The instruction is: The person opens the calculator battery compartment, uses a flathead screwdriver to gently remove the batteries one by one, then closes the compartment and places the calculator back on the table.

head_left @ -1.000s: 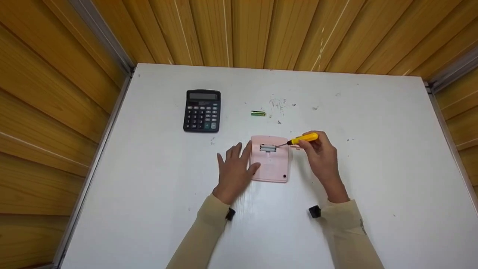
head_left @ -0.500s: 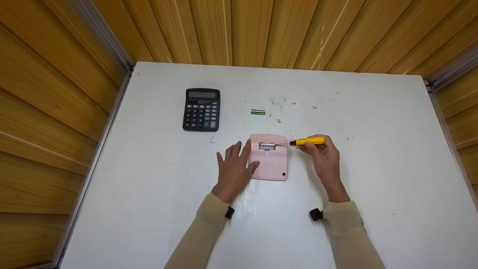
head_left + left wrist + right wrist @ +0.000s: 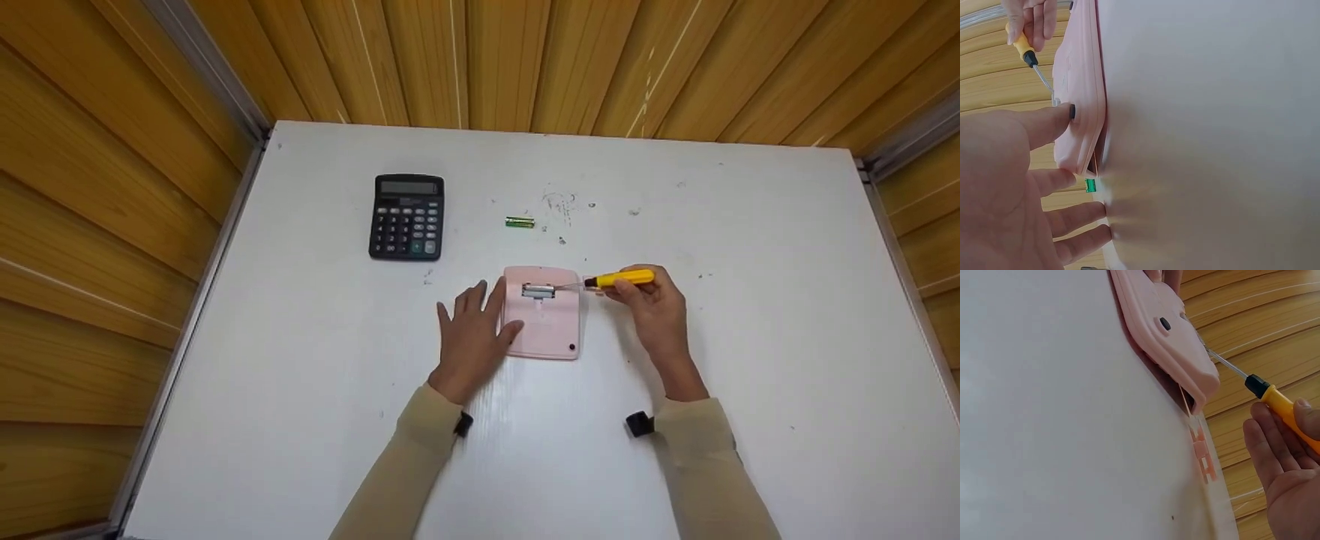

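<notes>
A pink device [image 3: 541,322], calculator-like in shape, lies with its underside up, showing its uncovered battery compartment [image 3: 538,295]. A silvery cylinder, seemingly a battery [image 3: 538,288], sits along the compartment's upper side. My left hand [image 3: 471,341] rests at the device's left edge, fingers spread and fairly straight; in the left wrist view its thumb lies on the underside beside a black foot [image 3: 1072,111]. My right hand [image 3: 654,311] grips a yellow-handled screwdriver [image 3: 624,279], held nearly level. Its shaft reaches left to the compartment's right end; the exact tip contact is too small to tell.
A pink battery cover [image 3: 1202,453] lies on the white table [image 3: 300,360] just right of the device. Beyond the device is a green battery [image 3: 520,222], and a black calculator [image 3: 407,217] lies at the back left. Wood-patterned panels [image 3: 502,67] border the table.
The screwdriver has tilted flatter and its handle has shifted slightly right with my right hand. The silvery cylinder in the compartment shows more plainly. My left hand has stayed in place.
</notes>
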A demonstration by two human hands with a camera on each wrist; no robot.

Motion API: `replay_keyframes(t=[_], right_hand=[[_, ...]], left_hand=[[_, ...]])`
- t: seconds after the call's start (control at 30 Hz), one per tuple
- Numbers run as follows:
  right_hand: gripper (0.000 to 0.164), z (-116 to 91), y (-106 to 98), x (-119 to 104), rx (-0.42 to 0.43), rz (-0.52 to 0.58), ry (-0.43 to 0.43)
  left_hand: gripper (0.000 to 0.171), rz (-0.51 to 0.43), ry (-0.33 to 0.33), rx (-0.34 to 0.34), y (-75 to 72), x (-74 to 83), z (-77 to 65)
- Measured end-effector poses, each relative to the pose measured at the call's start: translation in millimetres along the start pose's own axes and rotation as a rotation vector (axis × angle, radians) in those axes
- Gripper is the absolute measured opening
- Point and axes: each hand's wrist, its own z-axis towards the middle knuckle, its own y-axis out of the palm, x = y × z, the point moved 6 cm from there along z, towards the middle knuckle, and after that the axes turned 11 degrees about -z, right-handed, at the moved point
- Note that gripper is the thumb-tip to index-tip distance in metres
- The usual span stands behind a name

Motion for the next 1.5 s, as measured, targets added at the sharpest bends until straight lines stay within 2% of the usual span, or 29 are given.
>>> replay_keyframes(t=[0.27,0.4,0.87,1.17,1.33,1.5], right_hand=[[0.032,-2,0,-40,-0.004,-0.335,-0.15],[0.031,1,2,-55,-0.021,-0.426,-0.216],[0.028,5,20,-86,-0.135,-0.568,-0.25],[0.026,7,27,-95,-0.15,-0.598,-0.268],[0.026,6,30,-100,-0.142,-0.621,-0.317],[0.026,6,30,-99,-0.141,-0.616,-0.289]], left_hand=[[0.074,0.009,0.011,0.016,-2.3,0.7,1.2],[0.074,0.024,0.01,0.014,-3.9,1.2,1.3],[0.074,0.008,0.007,0.01,-2.9,1.6,0.7],[0.074,0.008,-0.019,-0.009,-3.6,1.2,1.3],[0.073,0.013,0.002,0.016,-2.3,1.1,2.0],[0.073,0.014,0.009,0.022,-1.2,1.2,2.0]])
